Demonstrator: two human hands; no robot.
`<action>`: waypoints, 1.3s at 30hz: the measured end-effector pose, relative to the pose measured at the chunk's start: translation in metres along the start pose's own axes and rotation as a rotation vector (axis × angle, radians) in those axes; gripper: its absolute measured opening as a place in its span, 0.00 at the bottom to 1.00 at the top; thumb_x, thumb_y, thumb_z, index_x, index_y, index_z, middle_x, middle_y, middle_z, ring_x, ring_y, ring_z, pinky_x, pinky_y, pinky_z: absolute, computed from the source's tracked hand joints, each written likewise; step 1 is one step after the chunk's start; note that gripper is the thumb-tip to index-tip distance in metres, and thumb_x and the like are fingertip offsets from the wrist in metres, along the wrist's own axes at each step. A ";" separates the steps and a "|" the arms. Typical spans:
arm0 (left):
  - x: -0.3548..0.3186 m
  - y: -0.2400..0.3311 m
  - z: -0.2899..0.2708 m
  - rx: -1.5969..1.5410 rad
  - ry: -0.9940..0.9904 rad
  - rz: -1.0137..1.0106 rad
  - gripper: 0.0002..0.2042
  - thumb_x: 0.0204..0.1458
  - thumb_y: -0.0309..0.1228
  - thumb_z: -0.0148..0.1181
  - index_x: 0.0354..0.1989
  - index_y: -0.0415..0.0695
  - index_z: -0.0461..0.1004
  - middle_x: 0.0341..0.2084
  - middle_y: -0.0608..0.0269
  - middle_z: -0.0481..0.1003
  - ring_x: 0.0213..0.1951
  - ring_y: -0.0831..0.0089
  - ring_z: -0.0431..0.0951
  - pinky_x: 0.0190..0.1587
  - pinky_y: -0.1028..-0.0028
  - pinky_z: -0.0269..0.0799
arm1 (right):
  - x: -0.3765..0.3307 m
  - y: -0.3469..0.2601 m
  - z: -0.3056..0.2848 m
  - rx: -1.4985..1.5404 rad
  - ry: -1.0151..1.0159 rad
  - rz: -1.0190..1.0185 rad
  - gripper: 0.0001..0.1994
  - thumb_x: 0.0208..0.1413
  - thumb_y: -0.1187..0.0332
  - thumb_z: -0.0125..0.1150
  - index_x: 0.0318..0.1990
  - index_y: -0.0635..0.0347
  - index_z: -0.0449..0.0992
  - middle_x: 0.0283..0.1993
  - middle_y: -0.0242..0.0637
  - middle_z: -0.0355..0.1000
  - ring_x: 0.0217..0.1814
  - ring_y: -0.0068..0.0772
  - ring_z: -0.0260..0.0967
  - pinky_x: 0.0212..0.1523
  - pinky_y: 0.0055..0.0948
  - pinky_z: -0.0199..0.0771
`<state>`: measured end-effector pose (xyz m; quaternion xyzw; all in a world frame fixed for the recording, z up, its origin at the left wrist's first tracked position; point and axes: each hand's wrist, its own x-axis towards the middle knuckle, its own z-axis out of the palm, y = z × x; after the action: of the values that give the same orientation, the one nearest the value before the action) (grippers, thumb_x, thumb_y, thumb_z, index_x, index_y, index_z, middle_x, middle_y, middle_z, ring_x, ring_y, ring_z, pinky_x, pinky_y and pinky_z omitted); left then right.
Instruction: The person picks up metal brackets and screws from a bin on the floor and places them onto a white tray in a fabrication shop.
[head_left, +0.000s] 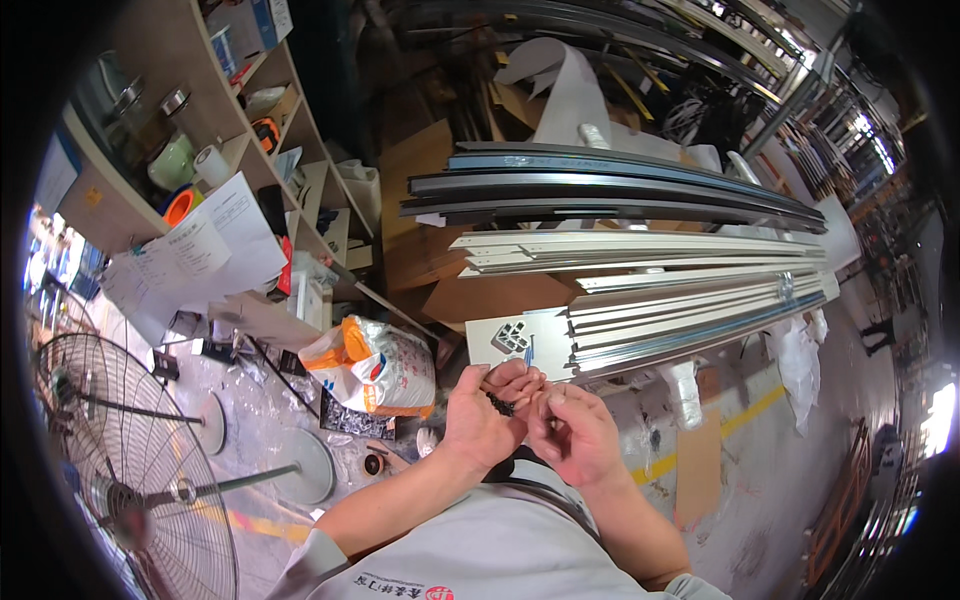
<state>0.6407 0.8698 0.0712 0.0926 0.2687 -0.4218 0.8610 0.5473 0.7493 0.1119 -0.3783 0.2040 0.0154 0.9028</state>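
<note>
My left hand [478, 425] is cupped palm up in front of my body, its fingers curled around a small heap of black screws [500, 404]. Right beside it, my right hand [578, 437] has its thumb and fingers drawn together at the left fingertips. Whatever the right fingers pinch is too small to make out. Just beyond the hands, a grey metal corner piece [510, 338] with square openings lies on a white board [485, 345]. A thin blue item [530, 350] shows next to it, partly behind my left fingers.
White profiles [640, 262] and dark profiles [620, 190] lie stacked across supports ahead. A white and orange sack [375, 365] stands at left, near a shelf unit [245, 160] with papers [200, 250]. A caged fan [130, 470] is at lower left, and cardboard [698, 470] lies at right.
</note>
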 end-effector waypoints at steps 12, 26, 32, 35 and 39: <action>0.008 -0.013 -0.008 0.085 -0.120 0.040 0.26 0.63 0.46 0.37 0.46 0.34 0.73 0.49 0.45 0.74 0.57 0.54 0.70 0.67 0.56 0.62 | 0.014 0.004 -0.001 -1.199 0.122 -0.246 0.06 0.52 0.76 0.68 0.33 0.65 0.75 0.20 0.29 0.68 0.22 0.14 0.58 0.24 0.21 0.62; 0.021 -0.004 -0.019 0.036 -0.098 -0.005 0.29 0.64 0.47 0.34 0.43 0.32 0.75 0.45 0.43 0.76 0.53 0.53 0.74 0.69 0.55 0.60 | 0.021 0.008 -0.004 -1.009 0.143 -0.231 0.04 0.54 0.76 0.64 0.36 0.66 0.77 0.23 0.37 0.74 0.22 0.20 0.66 0.26 0.25 0.68; 0.022 -0.005 -0.010 0.069 -0.132 -0.023 0.30 0.64 0.48 0.33 0.46 0.31 0.74 0.46 0.42 0.76 0.53 0.52 0.74 0.68 0.56 0.61 | 0.024 0.000 0.001 -1.113 0.106 -0.196 0.02 0.55 0.78 0.63 0.35 0.66 0.76 0.21 0.30 0.71 0.24 0.14 0.62 0.27 0.20 0.65; 0.022 -0.003 -0.010 0.080 -0.112 -0.048 0.30 0.64 0.48 0.33 0.45 0.31 0.74 0.46 0.42 0.76 0.54 0.52 0.73 0.67 0.56 0.62 | 0.025 0.002 0.000 -1.102 0.107 -0.199 0.03 0.55 0.78 0.63 0.35 0.67 0.76 0.24 0.30 0.72 0.24 0.15 0.62 0.27 0.20 0.65; 0.026 0.002 -0.017 -0.003 -0.130 -0.062 0.30 0.64 0.49 0.33 0.45 0.32 0.75 0.48 0.42 0.75 0.57 0.53 0.71 0.65 0.56 0.64 | 0.025 0.015 -0.022 -0.479 0.005 -0.170 0.03 0.59 0.76 0.56 0.39 0.64 0.73 0.27 0.36 0.70 0.23 0.20 0.62 0.25 0.21 0.62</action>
<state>0.6486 0.8600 0.0423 0.0552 0.2158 -0.4530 0.8632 0.5599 0.7412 0.0782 -0.5974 0.1643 -0.0138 0.7848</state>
